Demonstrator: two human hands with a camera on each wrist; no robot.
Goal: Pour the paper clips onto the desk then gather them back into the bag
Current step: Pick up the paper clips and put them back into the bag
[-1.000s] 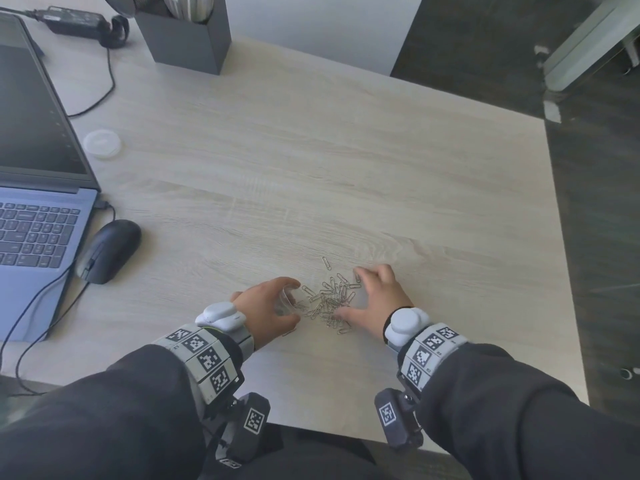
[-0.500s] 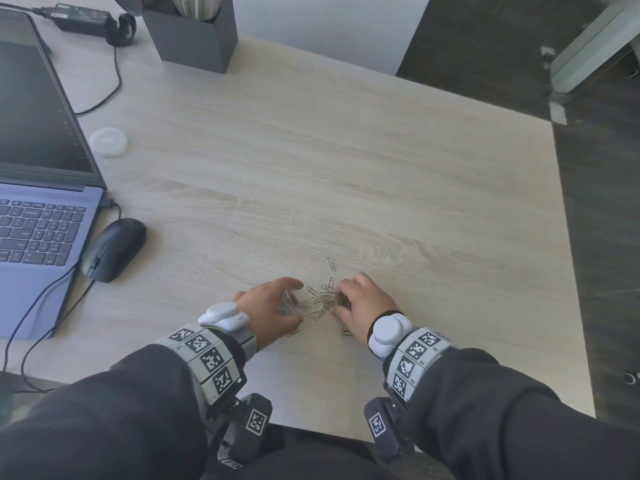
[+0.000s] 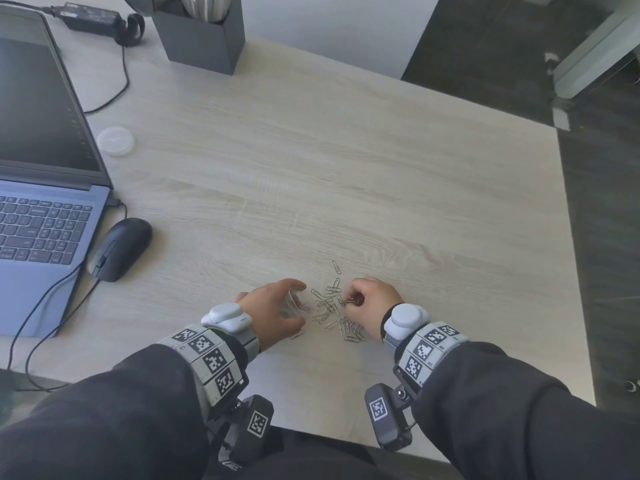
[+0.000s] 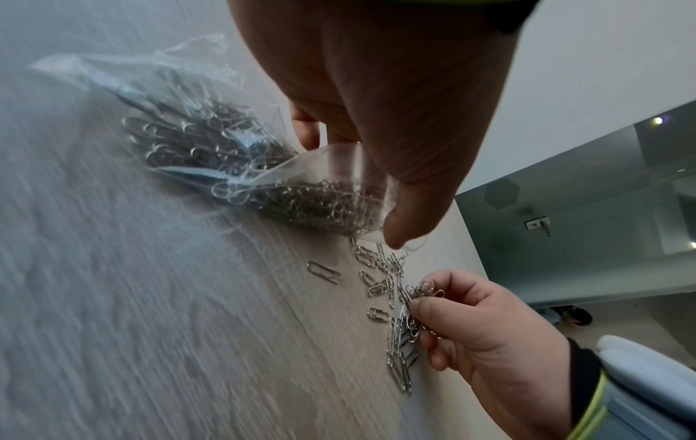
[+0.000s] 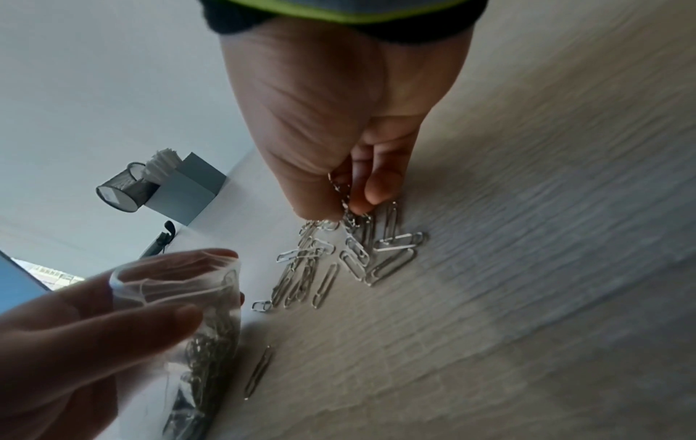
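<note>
Several silver paper clips (image 3: 328, 306) lie loose on the wooden desk (image 3: 346, 188) between my hands. My left hand (image 3: 277, 311) holds a clear plastic bag (image 4: 211, 148) by its open mouth, the mouth turned toward the pile; the bag (image 5: 196, 321) holds many clips and lies on the desk. My right hand (image 3: 372, 303) pinches a small bunch of paper clips (image 4: 423, 290) between thumb and curled fingers, just above the loose clips (image 5: 361, 253). One clip (image 3: 335, 267) lies apart, farther back. Another single clip (image 5: 260, 372) lies beside the bag.
An open laptop (image 3: 41, 188) stands at the left, with a black wired mouse (image 3: 119, 247) beside it. A round clear lid (image 3: 115, 141) lies behind the mouse. A dark desk organiser (image 3: 201, 39) and a power adapter (image 3: 93, 19) sit at the back. The desk's right edge (image 3: 571, 271) drops to dark floor.
My right hand has gone from lying spread over the pile to curling and drawing clips in, and now pinches a bunch of them. The left hand has kept hold of the bag.
</note>
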